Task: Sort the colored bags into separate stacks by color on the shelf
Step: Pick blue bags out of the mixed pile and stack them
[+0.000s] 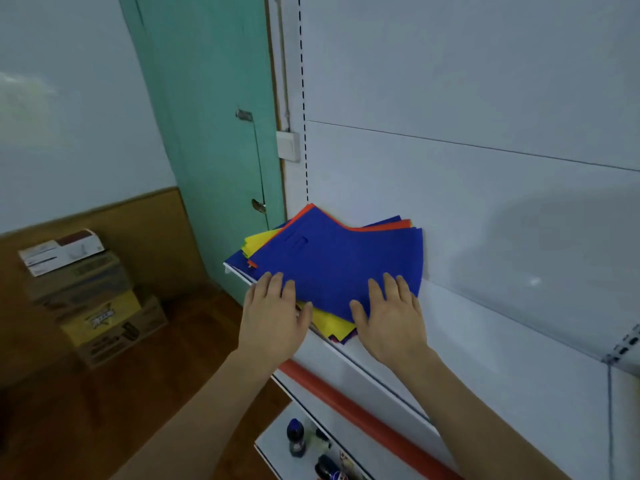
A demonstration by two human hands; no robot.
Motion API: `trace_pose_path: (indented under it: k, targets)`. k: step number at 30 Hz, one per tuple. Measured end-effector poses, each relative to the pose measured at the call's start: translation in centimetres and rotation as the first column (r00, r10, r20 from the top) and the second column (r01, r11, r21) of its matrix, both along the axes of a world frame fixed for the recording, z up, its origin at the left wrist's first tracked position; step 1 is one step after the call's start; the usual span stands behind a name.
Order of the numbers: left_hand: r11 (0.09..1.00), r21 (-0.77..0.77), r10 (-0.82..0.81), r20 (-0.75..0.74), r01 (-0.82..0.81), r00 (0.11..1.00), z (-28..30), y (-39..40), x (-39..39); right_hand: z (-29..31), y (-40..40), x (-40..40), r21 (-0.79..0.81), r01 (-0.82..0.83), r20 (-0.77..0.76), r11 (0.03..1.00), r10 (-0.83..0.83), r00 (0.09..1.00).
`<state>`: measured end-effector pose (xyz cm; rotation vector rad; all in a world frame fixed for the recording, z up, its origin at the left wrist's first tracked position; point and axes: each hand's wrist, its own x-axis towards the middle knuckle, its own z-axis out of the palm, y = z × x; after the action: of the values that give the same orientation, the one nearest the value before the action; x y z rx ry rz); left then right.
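Both hands lie flat, grips spread wide, holding nothing: left hand (273,317) and right hand (391,320) press the blue bag (339,265) topping a mixed pile on the shelf (485,344)

A fanned pile of bags (332,261) lies on the shelf (485,341) at its left end, against the back panel (485,202). The left hand (273,317) and right hand (391,320) rest on the pile's near edge. Stacked boxes (86,296) sit on the floor far left; bottles (298,438) stand on a lower shelf (277,448).
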<state>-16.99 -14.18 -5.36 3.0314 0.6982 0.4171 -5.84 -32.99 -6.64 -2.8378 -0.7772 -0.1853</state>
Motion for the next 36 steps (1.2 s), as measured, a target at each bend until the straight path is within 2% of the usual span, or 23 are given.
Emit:
trace_pose_path:
  k: [4, 10, 14, 19, 22, 25, 26, 28, 29, 33, 36]
  targets:
    - [0.999, 0.019, -0.050, -0.004, 0.050, 0.999, -0.5, 4.0, 3.1, -0.5, 3.1, 1.9, -0.021, 0.075, -0.029, 0.997, -0.075, 0.997]
    - [0.958, 0.037, -0.283, -0.031, 0.284, 0.959, -1.3, 8.3, 8.1, -1.2, 5.6, 2.3, -0.084, 0.247, -0.039, 0.965, -0.251, 0.967]
    - [0.907, 0.066, -0.412, -0.073, 0.417, 0.908, -1.6, 9.4, 10.0, -0.8, 5.9, 1.6, -0.024, 0.301, -0.070, 0.953, -0.302, 0.951]
    - [0.864, 0.068, -0.488, -0.121, 0.498, 0.864, -3.1, 8.9, 10.5, 0.2, 5.5, 0.0, 0.137, 0.310, -0.114, 0.941, -0.296, 0.948]
    - [0.849, 0.115, -0.499, -0.150, 0.516, 0.854, -3.5, 9.0, 10.4, 0.8, 4.0, -0.1, 0.360, 0.437, -0.240, 0.825, -0.371, 0.897]
    - [0.837, 0.135, -0.509, -0.162, 0.530, 0.846, -3.3, 9.2, 10.2, 0.7, 2.0, 0.3, 0.271, 0.585, -0.204, 0.764, -0.549, 0.811]
    - [0.833, 0.138, -0.515, -0.160, 0.535, 0.842, -3.2, 9.2, 10.2, 0.8, 1.6, 0.4, 0.215, 0.650, -0.242, 0.729, -0.606, 0.758]
    - [0.818, 0.161, -0.532, -0.154, 0.552, 0.833, -3.2, 9.5, 9.9, 0.8, 1.2, 0.7, 0.228, 0.722, -0.361, 0.654, -0.632, 0.686]
    - [0.811, 0.171, -0.539, -0.157, 0.560, 0.828, -3.2, 9.7, 9.9, 0.7, 1.2, 0.9, 0.281, 0.726, -0.378, 0.628, -0.623, 0.685]
    - [0.808, 0.168, -0.545, -0.150, 0.564, 0.825, -3.1, 9.6, 9.7, 1.0, 1.7, 1.6, 0.456, 0.665, -0.274, 0.591, -0.618, 0.737]
    - [0.805, 0.127, -0.568, -0.120, 0.580, 0.814, -3.1, 9.4, 9.7, 1.3, 1.8, 2.6, 0.449, 0.702, -0.366, 0.553, -0.602, 0.709]
